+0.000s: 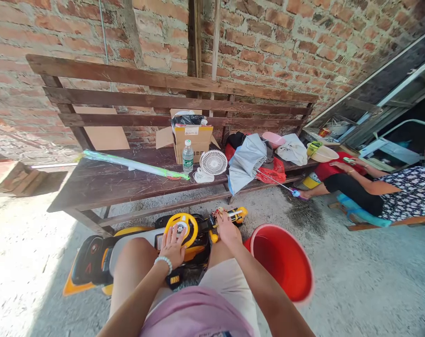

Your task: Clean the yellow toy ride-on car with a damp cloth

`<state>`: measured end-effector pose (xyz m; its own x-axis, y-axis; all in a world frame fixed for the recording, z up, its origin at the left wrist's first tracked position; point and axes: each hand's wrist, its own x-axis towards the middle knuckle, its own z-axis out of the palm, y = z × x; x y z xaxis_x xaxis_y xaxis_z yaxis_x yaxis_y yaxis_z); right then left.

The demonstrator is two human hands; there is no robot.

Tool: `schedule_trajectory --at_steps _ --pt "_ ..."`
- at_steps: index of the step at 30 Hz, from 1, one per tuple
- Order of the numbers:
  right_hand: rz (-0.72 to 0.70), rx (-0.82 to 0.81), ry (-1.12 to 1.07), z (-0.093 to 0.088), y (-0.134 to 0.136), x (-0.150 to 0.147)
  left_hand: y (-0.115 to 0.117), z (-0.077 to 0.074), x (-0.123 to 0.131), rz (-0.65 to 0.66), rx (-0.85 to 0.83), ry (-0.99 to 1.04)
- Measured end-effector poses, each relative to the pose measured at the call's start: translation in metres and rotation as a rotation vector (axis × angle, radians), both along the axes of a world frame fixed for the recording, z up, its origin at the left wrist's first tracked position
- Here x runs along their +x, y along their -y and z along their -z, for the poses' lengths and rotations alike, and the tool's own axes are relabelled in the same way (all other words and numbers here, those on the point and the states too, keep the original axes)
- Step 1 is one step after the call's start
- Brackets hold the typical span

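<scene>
My left hand (173,248), with a beaded bracelet at the wrist, lies with fingers spread on the yellow steering wheel (194,229) of a black, grey and yellow ride-on toy car (128,241). To its right, my right hand (226,228) rests at a small yellow and black toy part (238,214) near my knee. Its fingertips are over a small reddish item (219,212); whether they grip it is too small to tell. Both hands are below the front edge of the wooden bench (103,187).
On the bench are a water bottle (187,157), white fan (213,163), cardboard box (194,138), grey umbrella (245,161) and wrapped green-white stick (135,164). A red bucket (282,262) stands right of my knee. A seated person (391,189) is at the right.
</scene>
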<state>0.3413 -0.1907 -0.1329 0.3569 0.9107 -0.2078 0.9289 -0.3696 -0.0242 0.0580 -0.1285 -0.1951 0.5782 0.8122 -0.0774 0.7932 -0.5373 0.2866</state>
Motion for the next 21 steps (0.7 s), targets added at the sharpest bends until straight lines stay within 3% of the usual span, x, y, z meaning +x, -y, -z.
schedule_trajectory --at_steps 10,13,16,21 --pt "0.231 0.007 0.038 0.004 -0.015 0.032 0.002 0.001 0.003 -0.02 0.02 -0.007" --pt "0.356 -0.032 0.016 0.001 -0.012 0.057 0.002 0.003 0.002 -0.018 0.029 -0.004" --pt "0.387 -0.083 0.015 -0.004 -0.008 0.08 0.003 0.002 0.002 -0.019 0.03 -0.02" --pt "0.396 -0.048 -0.002 -0.009 -0.014 0.067 0.002 -0.004 0.001 -0.006 -0.005 -0.046"
